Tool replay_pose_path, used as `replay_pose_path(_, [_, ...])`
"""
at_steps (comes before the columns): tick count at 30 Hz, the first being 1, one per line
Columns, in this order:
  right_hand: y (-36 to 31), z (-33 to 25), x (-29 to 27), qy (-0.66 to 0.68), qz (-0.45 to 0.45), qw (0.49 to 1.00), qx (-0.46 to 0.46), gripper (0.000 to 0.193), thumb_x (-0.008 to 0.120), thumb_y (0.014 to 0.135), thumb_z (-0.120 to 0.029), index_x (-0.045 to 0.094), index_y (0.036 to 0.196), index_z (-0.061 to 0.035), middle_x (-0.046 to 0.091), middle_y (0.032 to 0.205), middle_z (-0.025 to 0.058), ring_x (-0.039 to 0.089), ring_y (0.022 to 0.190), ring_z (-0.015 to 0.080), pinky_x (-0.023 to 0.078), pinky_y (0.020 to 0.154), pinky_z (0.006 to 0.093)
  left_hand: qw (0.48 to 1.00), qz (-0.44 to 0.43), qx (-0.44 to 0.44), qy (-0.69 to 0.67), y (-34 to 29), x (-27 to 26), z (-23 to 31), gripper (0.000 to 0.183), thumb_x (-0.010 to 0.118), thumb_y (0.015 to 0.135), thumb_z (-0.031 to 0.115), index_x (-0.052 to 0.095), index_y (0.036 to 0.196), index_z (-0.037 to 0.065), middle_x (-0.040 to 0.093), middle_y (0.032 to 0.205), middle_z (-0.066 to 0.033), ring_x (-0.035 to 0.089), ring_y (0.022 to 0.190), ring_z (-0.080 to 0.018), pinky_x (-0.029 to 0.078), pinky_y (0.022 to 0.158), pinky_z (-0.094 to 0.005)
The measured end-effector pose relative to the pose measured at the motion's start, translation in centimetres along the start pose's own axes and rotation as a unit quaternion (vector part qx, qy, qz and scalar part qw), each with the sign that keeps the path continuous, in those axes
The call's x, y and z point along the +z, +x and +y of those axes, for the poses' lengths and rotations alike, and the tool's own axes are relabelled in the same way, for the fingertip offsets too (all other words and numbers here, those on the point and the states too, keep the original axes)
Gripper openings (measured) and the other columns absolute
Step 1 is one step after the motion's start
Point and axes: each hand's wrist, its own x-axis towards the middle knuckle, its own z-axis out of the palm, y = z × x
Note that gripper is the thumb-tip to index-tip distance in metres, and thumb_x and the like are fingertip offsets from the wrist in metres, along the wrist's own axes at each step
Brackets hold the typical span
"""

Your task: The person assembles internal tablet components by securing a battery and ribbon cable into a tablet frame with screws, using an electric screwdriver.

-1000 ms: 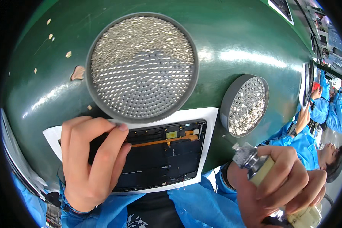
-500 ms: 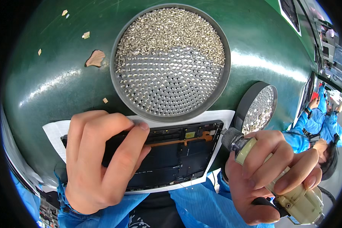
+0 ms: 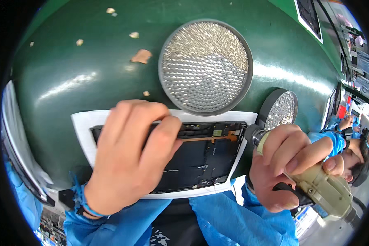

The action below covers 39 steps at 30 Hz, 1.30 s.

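My left hand (image 3: 131, 158) hovers over the upper left part of an opened black tablet (image 3: 203, 160), fingers bent and their tips drawn together. What they pinch, if anything, is hidden behind the knuckles. The tablet shows dark battery blocks and an orange ribbon cable (image 3: 209, 139) along its upper side; it lies on a white sheet (image 3: 84, 129). Wrapped around a pale yellow-green electric screwdriver (image 3: 328, 190), my right hand (image 3: 289, 158) is beside the tablet's right edge. The screwdriver's dark grey collar (image 3: 255, 134) points up and left.
Beyond the tablet stands a round grey tray (image 3: 165, 78) of small silvery screws. A smaller round tray (image 3: 268, 104) with screws leans right of it. Brown and pale scraps (image 3: 142, 56) lie on the green table (image 3: 69, 65). A person in blue (image 3: 336, 141) sits at the right.
The view has shifted, so the trays and tablet appear elsewhere in the picture. My left hand stays over the tablet's upper left part, and my right hand keeps its grip on the screwdriver.
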Motion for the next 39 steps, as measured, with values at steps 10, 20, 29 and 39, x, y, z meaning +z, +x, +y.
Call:
replay_pose_path(10, [2.1,-4.2,1.5,0.095,0.045,0.994,-0.006,0.057,0.083,0.085,-0.021,0.043,0.123,-0.0043,0.054,0.087,0.0025,0.054,0.054,0.0132,0.045,0.051,0.0285,0.985,0.061,0.130,0.099,-2.6,-1.4,-1.5,0.040,0.089,0.066,0.005,0.078,0.103,-0.001,0.070,0.111,-0.0159,0.069,0.100,-0.0334,0.058,0.079,-0.0403])
replay_pose_path(20, [2.4,-1.9,2.4,0.131,0.005,0.991,0.019,0.077,0.090,0.067,0.005,0.038,0.123,-0.0048,0.060,0.082,0.0040,0.054,0.047,0.0155,0.045,0.038,0.0307,0.984,0.047,0.125,0.115,-2.1,-1.1,-2.5,0.038,0.073,0.070,0.014,0.081,0.105,0.001,0.071,0.108,-0.0120,0.067,0.095,-0.0263,0.054,0.080,-0.0379])
replay_pose_path(29, [2.4,-1.4,2.1,0.082,-0.033,0.995,0.041,0.067,0.081,0.088,-0.015,0.036,0.137,-0.0045,0.054,0.096,0.0048,0.053,0.059,0.0142,0.046,0.044,0.0295,0.985,0.029,0.126,0.116,-2.3,-0.9,-2.1,0.044,0.073,0.066,0.015,0.084,0.106,0.001,0.073,0.112,-0.0145,0.063,0.097,-0.0286,0.055,0.081,-0.0410])
replay_pose_path(39, [4.3,-2.4,3.4,0.099,-0.112,0.988,0.042,0.067,0.072,0.102,-0.032,0.035,0.150,-0.0020,0.048,0.103,0.0043,0.051,0.068,0.0151,0.045,0.051,0.0298,0.979,0.050,0.103,0.169,-3.5,-0.4,-1.7,0.047,0.068,0.066,0.015,0.082,0.108,0.000,0.073,0.113,-0.0160,0.066,0.099,-0.0286,0.057,0.083,-0.0419])
